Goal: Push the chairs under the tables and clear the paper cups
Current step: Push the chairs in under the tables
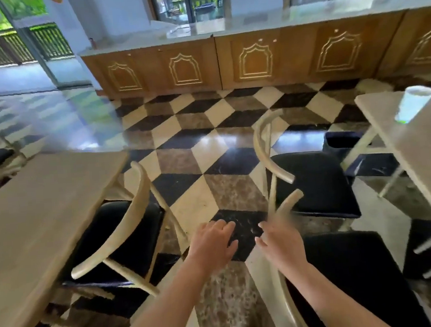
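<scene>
Both hands are seen low in the middle of the view, over the checkered floor (198, 149), with the forearms reaching in from the bottom edge. The left hand (211, 243) is held palm down with its fingers loosely spread and slightly curled; nothing is gripped and nothing is touched by it. The right hand (280, 243) is likewise open, fingers apart, and is placed just beside the curved back rail of the near chair (357, 276) at the lower right; whether the rail is actually touched cannot be told, because that part is blurred. A second chair (314, 181), with a black seat, is found beyond it, drawn out from the right table (425, 152) and standing in the aisle. On that table's far corner a paper cup (414, 106) is seen upright, close to the edge. A third chair (122, 237) is set against the right edge of the left table (40, 215), its seat partly tucked under the top. A long wooden cabinet (255, 59) is ranged along the far wall beneath the windows.
</scene>
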Demonstrator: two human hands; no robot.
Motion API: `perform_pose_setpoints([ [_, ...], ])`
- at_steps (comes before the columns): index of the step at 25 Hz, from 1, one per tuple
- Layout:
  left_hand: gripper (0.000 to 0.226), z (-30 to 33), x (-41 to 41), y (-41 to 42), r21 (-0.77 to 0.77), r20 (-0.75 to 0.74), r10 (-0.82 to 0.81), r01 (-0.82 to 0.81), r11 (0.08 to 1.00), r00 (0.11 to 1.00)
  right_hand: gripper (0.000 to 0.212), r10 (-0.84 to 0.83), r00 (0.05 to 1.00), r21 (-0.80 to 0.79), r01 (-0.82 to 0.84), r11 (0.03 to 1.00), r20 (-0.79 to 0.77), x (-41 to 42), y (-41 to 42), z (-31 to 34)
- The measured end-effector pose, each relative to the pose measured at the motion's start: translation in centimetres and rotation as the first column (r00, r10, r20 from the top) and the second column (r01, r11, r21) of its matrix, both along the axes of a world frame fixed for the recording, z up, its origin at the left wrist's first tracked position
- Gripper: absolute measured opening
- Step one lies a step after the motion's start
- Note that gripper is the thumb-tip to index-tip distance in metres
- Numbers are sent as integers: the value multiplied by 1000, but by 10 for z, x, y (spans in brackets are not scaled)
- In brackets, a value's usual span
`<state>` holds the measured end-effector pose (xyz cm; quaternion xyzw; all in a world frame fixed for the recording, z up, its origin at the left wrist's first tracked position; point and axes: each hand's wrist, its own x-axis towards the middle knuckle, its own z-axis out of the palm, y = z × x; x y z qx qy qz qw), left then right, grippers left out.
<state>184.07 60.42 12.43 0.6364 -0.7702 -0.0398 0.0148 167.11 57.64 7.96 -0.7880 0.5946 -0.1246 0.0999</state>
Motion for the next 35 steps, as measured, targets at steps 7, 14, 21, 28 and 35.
perform_pose_setpoints([
  [7, 40, -11, -41, -89, 31, -87, -327, 331, 943, 941, 21, -318, 948, 23, 319, 947, -28, -44, -19, 0],
  [14, 39, -50, -85, -138, 98, -88, -719, 724, 683, 690, 32, -636, 760, 113, 650, 752, -134, -54, 9, -25],
  [21, 45, -92, -80, -164, 202, -102, -947, 938, 280, 305, 30, -855, 495, 242, 858, 453, -155, 11, 39, -57],
  [28, 41, -122, -72, -171, 297, -66, -997, 953, -55, -37, 33, -914, 345, 306, 912, 273, -214, 63, 50, -77],
  [35, 25, -131, -87, -182, 239, -87, -984, 956, -171, -155, 32, -891, 327, 320, 921, 225, -314, 60, 47, -84],
])
